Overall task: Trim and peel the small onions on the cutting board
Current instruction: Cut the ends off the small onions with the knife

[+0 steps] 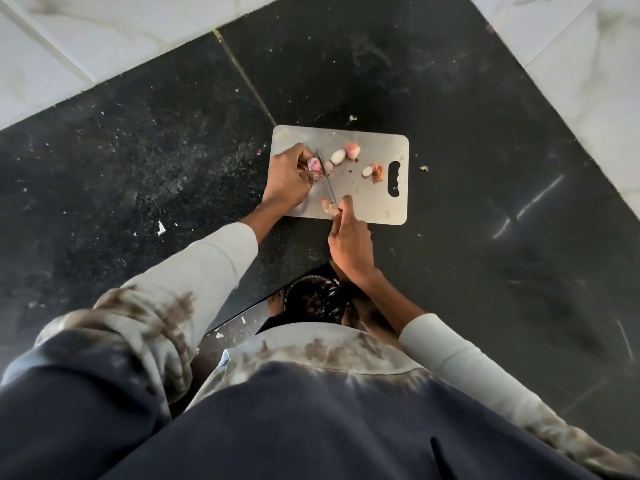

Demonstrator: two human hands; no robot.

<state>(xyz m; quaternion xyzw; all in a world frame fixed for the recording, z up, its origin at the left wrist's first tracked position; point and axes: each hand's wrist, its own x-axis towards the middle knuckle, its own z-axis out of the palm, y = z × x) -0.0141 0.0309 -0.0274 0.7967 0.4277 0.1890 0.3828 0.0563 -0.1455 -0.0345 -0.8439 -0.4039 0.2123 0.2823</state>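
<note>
A grey cutting board (377, 206) lies on the black counter. My left hand (289, 178) pinches a small pink onion (313, 164) at the board's left side. In my right hand (349, 239) is a small knife (325, 176), its blade running up to that onion. A pale peeled onion (338, 155) and a pink unpeeled one (353, 150) lie near the board's far edge. Another pale onion (367, 171) rests beside a scrap of peel (378, 173), next to the board's handle slot.
The black stone counter (485, 168) carries scattered peel bits and crumbs around the board. White tiled walls (86, 46) border it on the far left and right. A dark bowl (317, 301) with scraps sits below the counter's near edge, by my body.
</note>
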